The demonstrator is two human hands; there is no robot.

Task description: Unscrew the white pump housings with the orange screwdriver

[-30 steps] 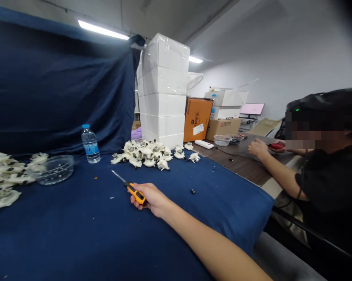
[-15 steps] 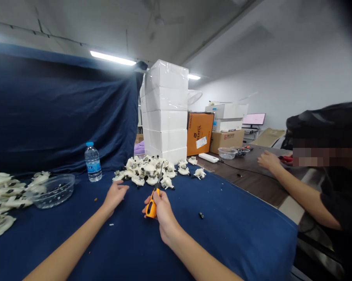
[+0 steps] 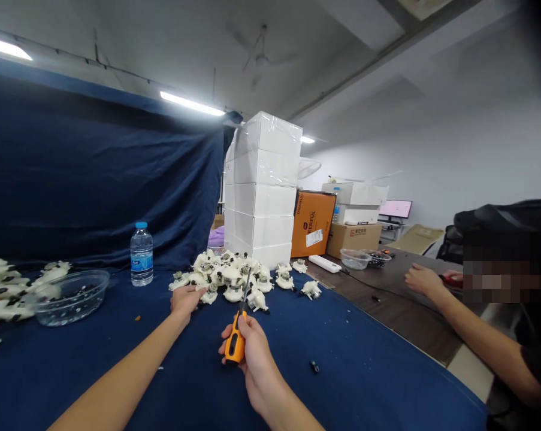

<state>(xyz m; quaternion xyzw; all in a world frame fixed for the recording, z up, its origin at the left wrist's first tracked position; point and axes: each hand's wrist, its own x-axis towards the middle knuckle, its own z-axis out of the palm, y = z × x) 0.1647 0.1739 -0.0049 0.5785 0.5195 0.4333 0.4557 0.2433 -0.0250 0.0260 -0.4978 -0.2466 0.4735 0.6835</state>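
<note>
My right hand (image 3: 252, 353) is closed around the orange and black handle of a screwdriver (image 3: 235, 342). Its thin metal shaft points up and away, in front of a pile of white plastic parts (image 3: 227, 269) with black bits on them. At the near left edge of that pile is my left hand (image 3: 184, 301), fingers reaching among the parts and looking apart. Its fingertips are partly hidden, and no part is seen lifted in it.
A clear bowl (image 3: 72, 308) of small black pieces stands left, beside more white parts (image 3: 5, 299). A water bottle (image 3: 141, 254) stands behind. A small dark piece (image 3: 314, 366) lies on the blue cloth (image 3: 364, 371). White boxes (image 3: 274, 200) rise behind the pile. A co-worker's hand (image 3: 425, 280) is at right.
My left hand has moved forward and right, to the pile's edge. My right hand keeps the screwdriver in front of the pile. The view has tilted up slightly.
</note>
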